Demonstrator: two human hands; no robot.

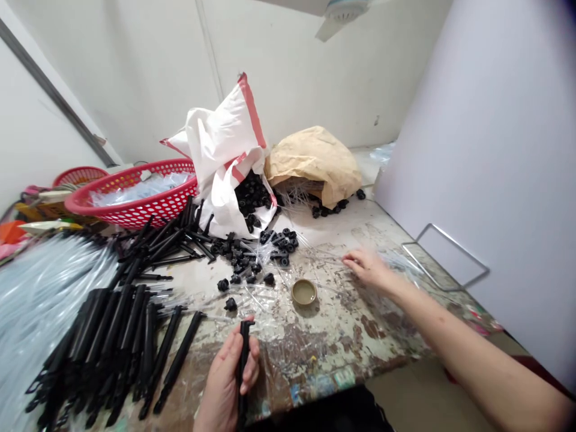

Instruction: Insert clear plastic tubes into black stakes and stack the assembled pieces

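Observation:
Near the front edge of the table, my left hand [222,366] is wrapped round a black plastic tube [243,354] with a small side spout at its top. My right hand [366,268] is stretched out over the table, thumb and fingers pinched together beside thin clear plastic tubes [326,257]. Slight blur hides what the pinch holds. Between the hands stands a small round bowl [304,293] with clear liquid. Behind it lie loose black caps [281,243], and one black cap [230,304] sits just beyond my left hand.
Many similar black tubes [108,330] are piled at the left, beside clear plastic sleeves [49,294]. Behind are a red basket [157,201], a white sack [220,150] spilling black caps and a brown paper bag [315,159]. A metal wire frame [443,288] touches the right-hand panel.

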